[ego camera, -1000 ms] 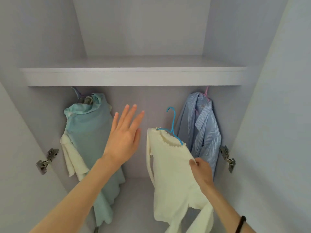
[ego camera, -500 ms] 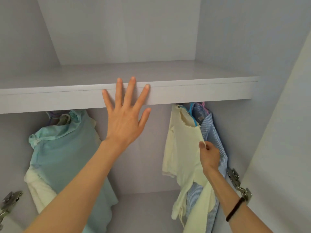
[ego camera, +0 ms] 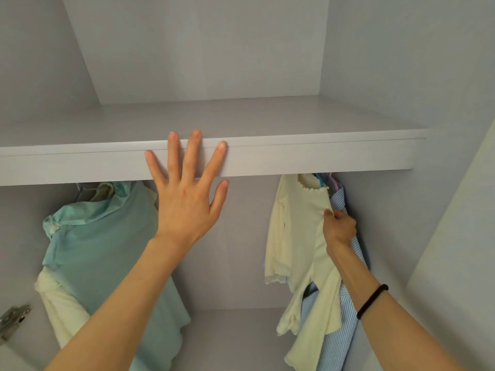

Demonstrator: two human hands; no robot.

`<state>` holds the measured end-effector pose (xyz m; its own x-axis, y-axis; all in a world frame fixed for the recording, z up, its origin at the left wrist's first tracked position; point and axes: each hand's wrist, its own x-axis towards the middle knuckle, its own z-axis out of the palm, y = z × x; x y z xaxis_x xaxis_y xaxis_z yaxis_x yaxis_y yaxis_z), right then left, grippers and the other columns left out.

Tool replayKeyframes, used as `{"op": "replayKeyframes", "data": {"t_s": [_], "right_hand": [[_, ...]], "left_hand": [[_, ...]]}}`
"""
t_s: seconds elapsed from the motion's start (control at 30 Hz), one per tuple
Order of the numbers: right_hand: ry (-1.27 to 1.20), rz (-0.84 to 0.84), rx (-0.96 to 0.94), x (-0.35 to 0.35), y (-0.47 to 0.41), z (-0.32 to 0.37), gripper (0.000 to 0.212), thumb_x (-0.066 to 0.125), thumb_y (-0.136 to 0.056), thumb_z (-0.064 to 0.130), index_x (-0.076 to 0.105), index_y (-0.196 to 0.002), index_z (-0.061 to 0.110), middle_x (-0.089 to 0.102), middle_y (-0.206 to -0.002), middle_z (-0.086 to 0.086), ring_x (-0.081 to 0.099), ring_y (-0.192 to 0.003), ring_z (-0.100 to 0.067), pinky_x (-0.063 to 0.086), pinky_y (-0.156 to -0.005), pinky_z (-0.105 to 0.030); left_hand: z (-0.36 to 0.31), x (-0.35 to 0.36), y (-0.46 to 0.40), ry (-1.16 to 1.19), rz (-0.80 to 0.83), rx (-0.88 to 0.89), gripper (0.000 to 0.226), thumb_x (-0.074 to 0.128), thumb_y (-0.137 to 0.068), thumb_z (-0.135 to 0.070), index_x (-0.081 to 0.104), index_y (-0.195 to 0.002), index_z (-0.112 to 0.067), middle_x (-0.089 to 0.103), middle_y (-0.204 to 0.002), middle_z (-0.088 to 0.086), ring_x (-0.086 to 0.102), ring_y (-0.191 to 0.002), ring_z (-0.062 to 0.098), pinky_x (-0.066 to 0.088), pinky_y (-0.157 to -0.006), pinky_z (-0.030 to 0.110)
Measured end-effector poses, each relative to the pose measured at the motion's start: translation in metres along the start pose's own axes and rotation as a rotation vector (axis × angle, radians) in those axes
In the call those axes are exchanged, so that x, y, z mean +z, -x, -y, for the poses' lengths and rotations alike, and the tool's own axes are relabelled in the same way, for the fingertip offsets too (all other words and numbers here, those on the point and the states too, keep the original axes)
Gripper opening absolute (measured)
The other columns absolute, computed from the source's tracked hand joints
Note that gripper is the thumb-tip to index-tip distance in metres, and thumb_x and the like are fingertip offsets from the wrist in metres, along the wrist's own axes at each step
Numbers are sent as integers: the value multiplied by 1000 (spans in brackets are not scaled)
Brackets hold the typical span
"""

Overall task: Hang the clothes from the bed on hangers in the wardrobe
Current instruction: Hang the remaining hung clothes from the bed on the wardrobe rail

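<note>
Your left hand is nearest the camera, fingers straight and spread, flat against the front edge of the wardrobe shelf and holding nothing; use it as a brace while the other arm reaches in. Your right hand, with a dark band on its wrist, pinches the shoulder of the cream knit top, which hangs on a blue hanger just under the shelf at the right side of the wardrobe. The hook and the rail are hidden behind the shelf edge, so you cannot tell from here whether the hook has seated; judge it by feel, easing your pinch a little and letting the weight settle before you let go fully. The top lies against the blue striped shirt behind it, so slide it slightly left if you want the fabric to fall free. Further in, on the left, a mint green garment hangs over a cream one, well apart from your work. A metal hinge sits on the left wall. The pale grey panels of the back wall rise above the shelf. The bed is not in view.
</note>
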<state>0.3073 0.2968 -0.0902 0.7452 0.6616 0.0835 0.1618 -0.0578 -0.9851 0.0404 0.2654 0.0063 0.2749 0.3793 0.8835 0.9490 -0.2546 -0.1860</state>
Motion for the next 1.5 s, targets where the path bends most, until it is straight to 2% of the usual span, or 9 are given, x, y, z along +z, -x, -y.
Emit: {"op": "replayKeyframes", "data": {"t_s": [0.2, 0.47, 0.63, 0.73, 0.87, 0.93, 1.1, 1.37, 1.5], "right_hand": [[156, 40, 34, -13, 1, -2, 27, 48, -94, 11, 62, -105, -9, 62, -113, -24, 56, -106, -39, 44, -87, -34], [316, -39, -3, -32, -6, 3, 28, 45, -95, 10, 60, -108, -10, 60, -114, -28, 55, -108, -41, 44, -87, -38], [387, -3, 8, -27, -4, 1, 28, 46, -92, 6, 57, -113, -9, 56, -120, -27, 52, -110, -41, 42, -90, -39], [491, 28, -150, -32, 11, -4, 34, 53, -88, 5, 52, -120, -8, 51, -122, -29, 46, -114, -42, 38, -94, -40], [759, 83, -642, -33, 44, -26, 47, 74, -74, 7, 57, -115, -8, 58, -111, -30, 55, -103, -47, 45, -87, -55], [799, 127, -776, -27, 62, -34, 44, 71, -77, 14, 59, -115, -5, 60, -113, -29, 57, -105, -46, 46, -87, -60], [800, 481, -865, -7, 130, -50, 54, 42, -83, 39, 60, -119, 3, 60, -121, -21, 57, -112, -38, 44, -90, -56], [528, 1007, -1226, -1, 280, -59, 52, 39, -84, 40, 44, -127, 11, 58, -125, -15, 57, -114, -32, 47, -89, -52], [450, 1277, -1330, -15, 365, -71, 53, 40, -82, 41, 54, -123, 10, 59, -124, -15, 59, -112, -31, 47, -88, -52]], "left_hand": [[0, -2, 0, -4, 6, -5, 56, 37, -96, -42, 19, -147, -27, 12, -152, 11, 4, -140, 40, 2, -107, 65], [-2, -4, -1, 12, 17, -17, 57, 38, -94, -40, 21, -147, -28, 19, -151, 13, 6, -140, 38, 2, -107, 63], [-1, -10, -2, 33, 62, -4, 60, 42, -91, -38, 22, -146, -26, 21, -151, 13, 8, -140, 39, 6, -106, 65], [0, -12, 4, 34, 86, 6, 65, 47, -88, -32, 21, -147, -25, 14, -153, 14, 6, -140, 39, 6, -107, 65], [-9, -7, 58, 113, 159, -54, 70, 50, -83, -23, 21, -146, -26, 8, -155, 12, 3, -142, 38, 11, -109, 64], [-12, -4, 101, 127, 265, -97, 67, 46, -82, -24, 24, -144, -27, 12, -153, 12, 7, -141, 38, 16, -107, 64], [-5, -32, 193, 107, 536, -200, 56, 37, -81, -29, 36, -136, -23, 24, -148, 15, 19, -136, 38, 30, -100, 63], [-23, -168, 304, -55, 660, -623, 51, 36, -88, -36, 40, -135, -18, 36, -145, 16, 26, -135, 35, 24, -104, 54], [-44, -256, 375, -187, 757, -889, 51, 29, -93, -45, 44, -133, -18, 40, -142, 16, 35, -132, 38, 26, -102, 51]]}}
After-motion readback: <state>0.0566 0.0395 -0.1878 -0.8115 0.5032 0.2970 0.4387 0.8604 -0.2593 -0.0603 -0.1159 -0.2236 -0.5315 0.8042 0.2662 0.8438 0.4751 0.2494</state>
